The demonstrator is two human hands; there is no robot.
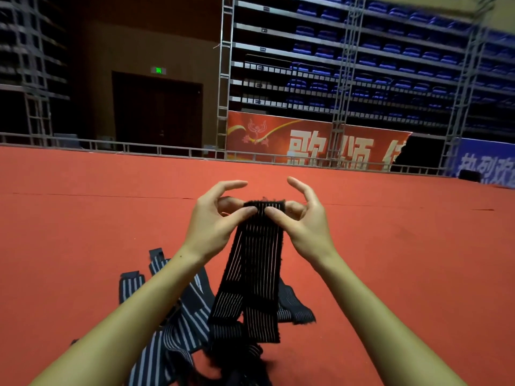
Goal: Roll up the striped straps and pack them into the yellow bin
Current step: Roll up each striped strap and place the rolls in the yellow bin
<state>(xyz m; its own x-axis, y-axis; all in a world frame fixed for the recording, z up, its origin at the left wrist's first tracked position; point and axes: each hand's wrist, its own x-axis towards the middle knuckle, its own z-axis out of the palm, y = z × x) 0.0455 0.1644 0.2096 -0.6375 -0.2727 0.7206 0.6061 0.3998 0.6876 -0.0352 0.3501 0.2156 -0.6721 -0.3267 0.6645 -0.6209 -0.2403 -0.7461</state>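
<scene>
Two hands up in the head view: left hand (214, 218) and right hand (302, 218) both pinch the top end of a black striped strap (255, 263), thumbs on the near face, index fingers lifted and curved. Each grip is narrow, holding the strap. Its loose end hangs down onto a heap of grey striped straps (178, 324) on the red floor (83, 218). Red banner (306, 140) way behind.

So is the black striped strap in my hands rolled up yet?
Barely: black striped strap hangs unrolled; left hand and right hand pinch its top.
</scene>
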